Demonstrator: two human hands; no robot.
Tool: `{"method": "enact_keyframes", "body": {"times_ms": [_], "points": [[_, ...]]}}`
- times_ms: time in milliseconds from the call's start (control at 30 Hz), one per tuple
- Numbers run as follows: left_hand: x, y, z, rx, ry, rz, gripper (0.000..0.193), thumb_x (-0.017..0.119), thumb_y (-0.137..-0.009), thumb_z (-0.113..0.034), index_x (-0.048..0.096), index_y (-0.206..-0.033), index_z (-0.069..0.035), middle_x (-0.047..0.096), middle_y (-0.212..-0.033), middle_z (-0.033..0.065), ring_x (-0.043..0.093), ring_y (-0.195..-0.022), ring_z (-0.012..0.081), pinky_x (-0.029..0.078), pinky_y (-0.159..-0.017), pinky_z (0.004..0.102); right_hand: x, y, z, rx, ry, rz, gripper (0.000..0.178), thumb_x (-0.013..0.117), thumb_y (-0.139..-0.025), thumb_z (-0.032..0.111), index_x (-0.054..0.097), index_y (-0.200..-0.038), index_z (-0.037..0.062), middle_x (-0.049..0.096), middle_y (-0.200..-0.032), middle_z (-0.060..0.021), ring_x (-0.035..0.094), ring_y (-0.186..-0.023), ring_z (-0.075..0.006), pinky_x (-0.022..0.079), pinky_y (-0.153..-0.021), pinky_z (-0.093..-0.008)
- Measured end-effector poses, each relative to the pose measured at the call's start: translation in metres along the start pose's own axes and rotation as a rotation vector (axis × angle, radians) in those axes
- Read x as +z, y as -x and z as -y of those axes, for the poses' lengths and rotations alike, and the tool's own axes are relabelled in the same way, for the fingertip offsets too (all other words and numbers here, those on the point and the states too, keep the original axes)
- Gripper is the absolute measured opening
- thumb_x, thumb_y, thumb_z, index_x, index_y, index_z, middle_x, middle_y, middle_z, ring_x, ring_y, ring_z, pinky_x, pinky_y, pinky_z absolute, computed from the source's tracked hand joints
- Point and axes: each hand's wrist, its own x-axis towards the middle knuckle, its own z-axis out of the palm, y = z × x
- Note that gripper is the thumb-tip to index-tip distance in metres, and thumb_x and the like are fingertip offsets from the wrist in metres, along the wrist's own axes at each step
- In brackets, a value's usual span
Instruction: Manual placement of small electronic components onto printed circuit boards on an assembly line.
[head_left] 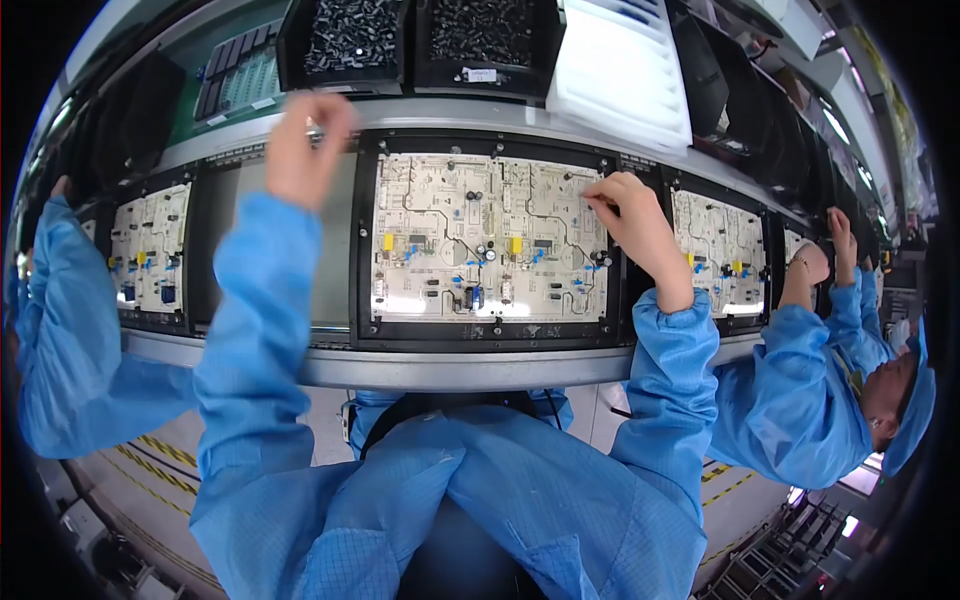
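Observation:
A white circuit board (480,240) with yellow, blue and black parts lies in a black carrier frame (365,250) on the conveyor line in front of me. My right hand (635,225) rests on the board's upper right corner, fingers pinched on a small component that I can barely see. My left hand (305,140) is raised toward the bins at the back, fingers closed around a small metallic part. Both my arms wear blue sleeves.
Black bins (355,40) of small dark components stand behind the line, beside a white tray (615,70). More boards sit left (150,255) and right (720,250). A person in blue (820,400) works at the right; another blue sleeve (60,330) is at the left.

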Motion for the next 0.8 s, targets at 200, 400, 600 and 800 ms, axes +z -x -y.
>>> {"method": "enact_keyframes", "body": {"times_ms": [200, 400, 600, 800], "points": [[-0.02, -0.08, 0.109, 0.215, -0.748, -0.252, 0.021, 0.055, -0.085, -0.028, 0.056, -0.087, -0.007, 0.055, -0.082, 0.0123, 0.055, -0.077, 0.0299, 0.044, -0.067, 0.0378, 0.0, -0.006, -0.002, 0.066, 0.029, 0.102, 0.014, 0.061, -0.072, 0.0, 0.059, -0.086, 0.0009, 0.055, -0.076, -0.0125, 0.056, -0.071, -0.0248, 0.046, -0.064, -0.0301], [-0.034, -0.079, 0.163, -0.182, -0.43, -0.295, 0.023, 0.053, -0.086, -0.029, 0.058, -0.091, -0.007, 0.057, -0.088, 0.0119, 0.056, -0.081, 0.0308, 0.045, -0.072, 0.036, -0.001, -0.008, 0.004, 0.004, -0.034, 0.067, 0.013, 0.061, -0.07, -0.003, 0.06, -0.082, -0.0002, 0.054, -0.075, -0.0126, 0.053, -0.07, -0.0273, 0.043, -0.062, -0.0314], [-0.038, -0.081, 0.169, -0.341, -0.841, 0.093, 0.022, 0.061, -0.078, -0.027, 0.059, -0.097, -0.015, 0.056, -0.1, 0.0053, 0.053, -0.097, 0.0243, 0.04, -0.082, 0.0394, 0.001, -0.004, 0.007, -0.012, 0.005, 0.092, 0.012, 0.058, -0.069, -0.005, 0.06, -0.081, -0.0012, 0.056, -0.08, -0.0131, 0.054, -0.077, -0.0299, 0.044, -0.068, -0.0328], [-0.032, -0.111, 0.155, -0.091, -1.134, 0.217, 0.023, 0.058, -0.078, -0.021, 0.055, -0.101, -0.017, 0.055, -0.104, 0.0038, 0.052, -0.1, 0.0217, 0.04, -0.08, 0.0373, 0.002, -0.004, 0.007, 0.033, 0.012, 0.085, 0.013, 0.059, -0.069, -0.004, 0.061, -0.081, -0.0011, 0.056, -0.079, -0.0132, 0.054, -0.079, -0.0304, 0.044, -0.07, -0.0329]]}}
